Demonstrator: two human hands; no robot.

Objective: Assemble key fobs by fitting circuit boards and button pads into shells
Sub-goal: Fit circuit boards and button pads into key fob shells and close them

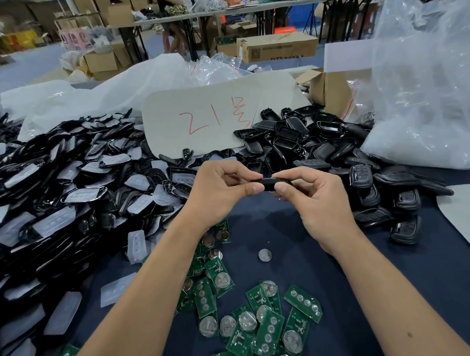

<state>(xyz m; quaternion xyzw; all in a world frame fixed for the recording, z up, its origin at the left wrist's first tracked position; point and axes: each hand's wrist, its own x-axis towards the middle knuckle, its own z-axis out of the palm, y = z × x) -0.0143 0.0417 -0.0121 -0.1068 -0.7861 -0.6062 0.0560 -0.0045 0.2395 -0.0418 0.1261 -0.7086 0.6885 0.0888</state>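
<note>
While both of my hands work above the dark blue table cloth point(387, 285), I hold one black key fob shell point(268, 182) edge-on between them, raised over the parts rather than resting on anything. My left hand point(222, 188) pinches its left end, thumb below and curled fingers on top; my right hand point(310, 199) pinches the right end the same way. Only the short middle of the shell shows between the two grips, so I cannot tell whether a board or pad already sits inside. Judgement: gripping both ends lets me squeeze the halves together evenly. Supplies are laid within reach: green circuit boards point(268, 319) scattered just below my wrists, shells with translucent button pads point(68, 194) heaped to the left, closed fobs point(399, 197) piled to the right. One loose coin cell point(265, 255) lies on the cloth between my forearms.
</note>
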